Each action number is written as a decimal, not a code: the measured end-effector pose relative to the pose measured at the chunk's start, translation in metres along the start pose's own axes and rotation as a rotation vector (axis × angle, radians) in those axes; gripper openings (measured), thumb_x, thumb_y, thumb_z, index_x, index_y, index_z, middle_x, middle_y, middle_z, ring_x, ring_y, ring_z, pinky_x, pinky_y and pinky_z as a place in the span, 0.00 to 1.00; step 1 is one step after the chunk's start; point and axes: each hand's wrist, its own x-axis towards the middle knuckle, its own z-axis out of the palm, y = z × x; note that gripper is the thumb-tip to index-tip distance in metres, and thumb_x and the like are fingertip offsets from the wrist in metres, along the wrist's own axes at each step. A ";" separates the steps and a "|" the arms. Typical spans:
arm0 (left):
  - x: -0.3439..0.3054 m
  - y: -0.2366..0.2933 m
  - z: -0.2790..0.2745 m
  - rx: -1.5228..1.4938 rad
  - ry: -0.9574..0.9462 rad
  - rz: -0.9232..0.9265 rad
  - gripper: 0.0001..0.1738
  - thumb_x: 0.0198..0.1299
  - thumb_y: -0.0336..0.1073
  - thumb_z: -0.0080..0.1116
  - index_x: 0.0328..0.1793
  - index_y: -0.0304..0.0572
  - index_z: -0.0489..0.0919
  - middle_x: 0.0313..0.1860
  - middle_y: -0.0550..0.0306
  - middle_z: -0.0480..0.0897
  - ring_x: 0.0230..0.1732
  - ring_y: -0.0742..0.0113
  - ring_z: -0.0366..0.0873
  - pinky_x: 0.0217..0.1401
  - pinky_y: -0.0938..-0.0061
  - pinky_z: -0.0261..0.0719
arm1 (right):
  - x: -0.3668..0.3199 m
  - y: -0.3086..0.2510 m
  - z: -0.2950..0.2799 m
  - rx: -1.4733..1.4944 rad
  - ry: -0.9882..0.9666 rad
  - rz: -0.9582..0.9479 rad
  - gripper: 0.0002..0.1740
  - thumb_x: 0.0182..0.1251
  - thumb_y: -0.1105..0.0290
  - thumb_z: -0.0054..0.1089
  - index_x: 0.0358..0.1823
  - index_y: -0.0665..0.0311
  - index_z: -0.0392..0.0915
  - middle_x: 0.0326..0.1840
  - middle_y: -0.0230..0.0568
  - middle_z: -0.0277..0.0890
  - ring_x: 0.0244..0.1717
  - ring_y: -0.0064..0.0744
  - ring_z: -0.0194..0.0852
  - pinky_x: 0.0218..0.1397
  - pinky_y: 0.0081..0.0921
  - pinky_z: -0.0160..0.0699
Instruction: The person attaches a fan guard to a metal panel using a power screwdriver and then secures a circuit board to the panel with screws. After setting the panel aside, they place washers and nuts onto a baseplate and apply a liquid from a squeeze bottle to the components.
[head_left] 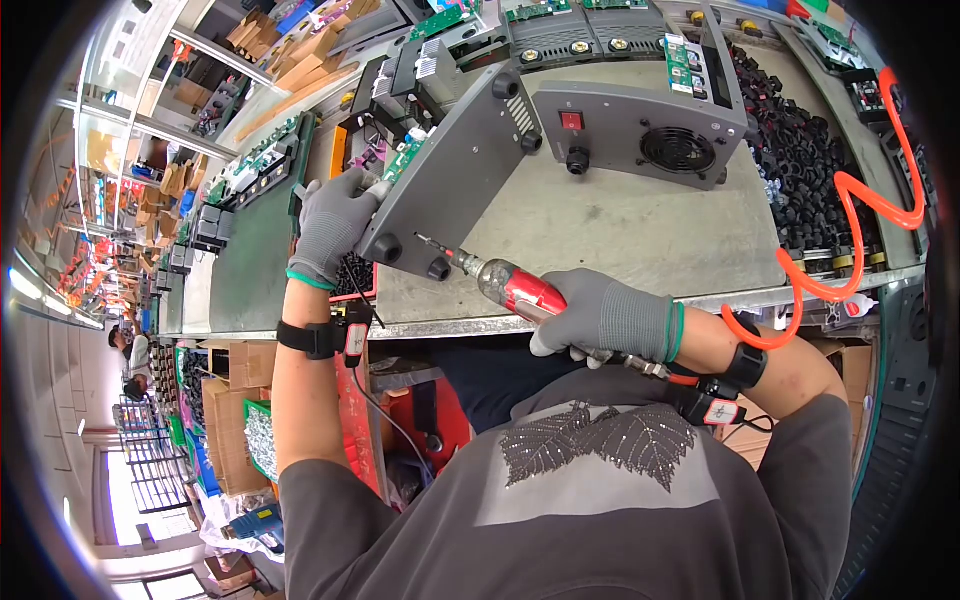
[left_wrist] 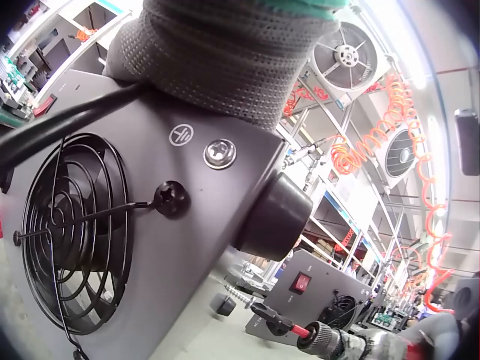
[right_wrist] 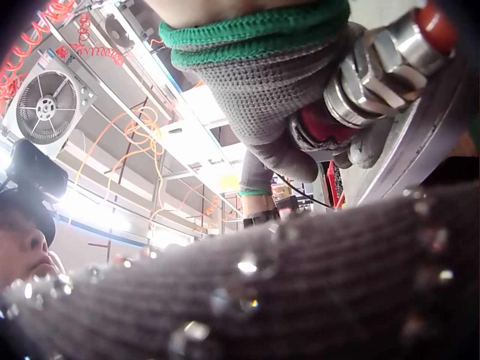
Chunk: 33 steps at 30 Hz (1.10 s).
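Note:
My gloved left hand (head_left: 335, 225) grips the near edge of a grey power-unit housing (head_left: 455, 165), which stands tilted on the bench. Its panel with black rubber feet faces right. In the left wrist view, the glove (left_wrist: 217, 64) lies against the housing's end, beside a fan grille (left_wrist: 75, 232), an earth mark and a screw (left_wrist: 220, 154). In my gloved right hand (head_left: 610, 315) is a red air screwdriver (head_left: 520, 290), its bit overlapping the panel near the lower feet. The right wrist view shows the fingers curled round the tool, with its metal hose fitting (right_wrist: 382, 71) behind.
A second grey housing (head_left: 640, 140) with a red switch and fan stands at the back right. Black small parts (head_left: 805, 180) fill a tray beyond it. An orange coiled hose (head_left: 850, 190) runs down the right side. The metal bench edge (head_left: 450, 325) lies in front of me.

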 end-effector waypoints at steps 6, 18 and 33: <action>-0.001 -0.001 0.001 0.026 0.029 0.035 0.19 0.63 0.54 0.58 0.46 0.50 0.85 0.35 0.52 0.88 0.43 0.52 0.84 0.69 0.60 0.63 | 0.000 0.000 0.002 0.009 0.020 -0.014 0.26 0.51 0.65 0.71 0.49 0.69 0.72 0.24 0.34 0.72 0.17 0.21 0.71 0.17 0.21 0.72; 0.002 -0.002 0.004 0.068 0.060 0.030 0.19 0.61 0.55 0.59 0.43 0.50 0.86 0.33 0.52 0.87 0.41 0.50 0.83 0.69 0.60 0.64 | 0.005 -0.006 0.007 0.117 -0.017 0.008 0.27 0.54 0.66 0.69 0.52 0.71 0.70 0.25 0.34 0.71 0.19 0.21 0.72 0.17 0.21 0.74; -0.017 0.001 -0.004 -0.521 0.106 0.066 0.21 0.64 0.33 0.57 0.64 0.38 0.79 0.59 0.46 0.84 0.59 0.58 0.81 0.63 0.67 0.76 | 0.020 0.037 -0.004 -0.591 0.322 -0.433 0.35 0.45 0.56 0.74 0.57 0.63 0.77 0.34 0.44 0.81 0.30 0.42 0.82 0.36 0.39 0.80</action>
